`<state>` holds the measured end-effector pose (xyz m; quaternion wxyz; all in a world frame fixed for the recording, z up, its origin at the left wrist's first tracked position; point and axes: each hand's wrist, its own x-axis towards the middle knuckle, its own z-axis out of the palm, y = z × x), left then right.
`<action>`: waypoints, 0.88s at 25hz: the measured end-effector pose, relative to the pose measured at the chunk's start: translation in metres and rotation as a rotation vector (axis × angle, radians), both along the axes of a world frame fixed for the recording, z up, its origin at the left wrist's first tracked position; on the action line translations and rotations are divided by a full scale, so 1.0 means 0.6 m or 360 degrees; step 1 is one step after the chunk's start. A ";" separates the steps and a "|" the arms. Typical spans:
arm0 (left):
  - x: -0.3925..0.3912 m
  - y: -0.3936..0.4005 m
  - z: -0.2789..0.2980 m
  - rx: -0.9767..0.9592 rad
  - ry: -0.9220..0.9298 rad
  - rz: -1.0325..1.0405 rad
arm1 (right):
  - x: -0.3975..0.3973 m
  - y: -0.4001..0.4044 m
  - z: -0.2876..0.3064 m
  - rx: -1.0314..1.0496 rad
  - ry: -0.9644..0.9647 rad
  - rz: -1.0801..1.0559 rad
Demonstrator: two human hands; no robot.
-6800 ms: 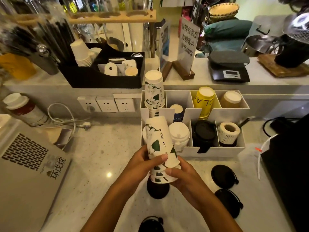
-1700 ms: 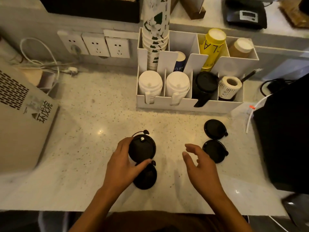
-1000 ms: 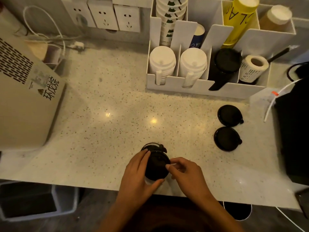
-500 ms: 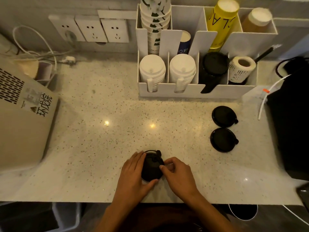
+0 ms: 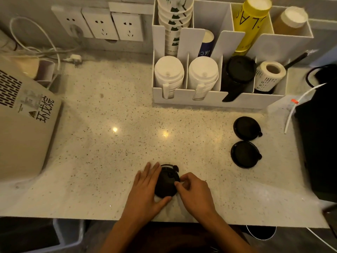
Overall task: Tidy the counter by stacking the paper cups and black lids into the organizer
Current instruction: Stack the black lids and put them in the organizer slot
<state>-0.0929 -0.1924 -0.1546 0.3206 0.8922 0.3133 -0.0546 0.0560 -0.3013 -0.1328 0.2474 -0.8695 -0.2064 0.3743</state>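
Both hands, left (image 5: pixel 145 190) and right (image 5: pixel 196 193), grip black lids (image 5: pixel 166 183) on the counter (image 5: pixel 109 152).

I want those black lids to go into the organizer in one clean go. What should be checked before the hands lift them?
1. Both hands on the lids: ok. The left hand and right hand pinch the held lids from either side.
2. Held lids nested flush: cannot tell, fingers cover the edges.
3. Black-lid slot in the organizer has room: cannot tell, a black stack already fills much of it.
4. All loose lids gathered: not ok, two lids lie to the right.
5. Path to the organizer free: ok, bare counter between.
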 end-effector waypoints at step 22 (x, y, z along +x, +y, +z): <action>0.014 -0.036 0.073 -0.1141 -0.0729 0.0966 | 0.009 -0.003 0.063 0.0585 0.0658 -0.0212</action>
